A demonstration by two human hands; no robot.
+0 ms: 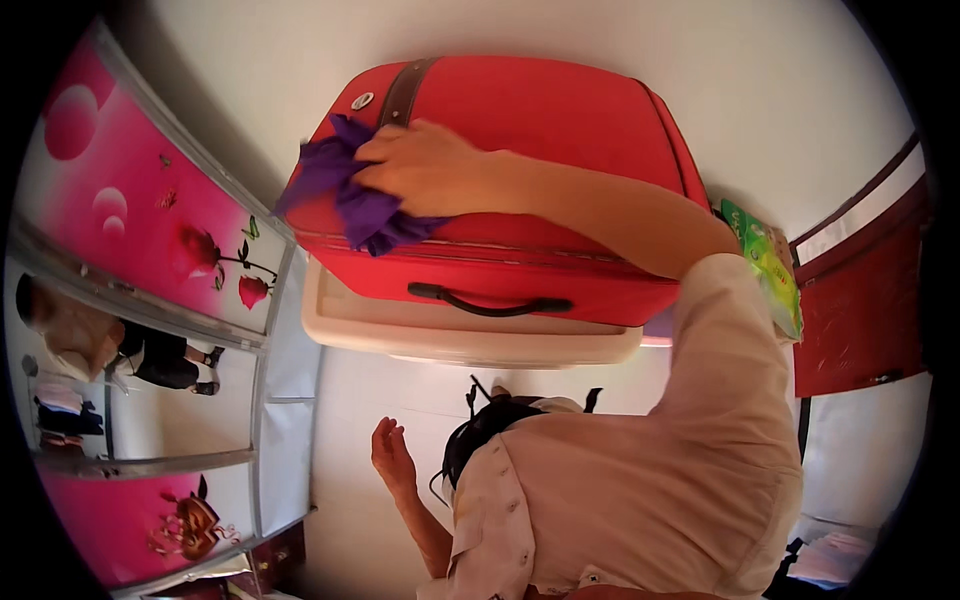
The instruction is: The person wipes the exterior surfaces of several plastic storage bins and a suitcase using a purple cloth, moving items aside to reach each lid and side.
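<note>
A large red suitcase (545, 110) lies flat, its black carry handle (490, 304) on the side toward me. Across its top reaches my right arm, and my right hand (430, 165) presses a crumpled purple cloth (375, 215) against the suitcase's left end, beside a dark strap (402, 95). The fingers are bent over the cloth and slightly blurred. My left hand (392, 455) hangs low at my left side, away from the suitcase; its fingers are loosely curled but apart, with nothing in them.
Beneath the suitcase stands a cream plastic container (470, 340). A pink flowered wardrobe with a mirror (190, 420) lines the left. A green package (765, 265) leans at the suitcase's right end, near a dark red door (860, 290).
</note>
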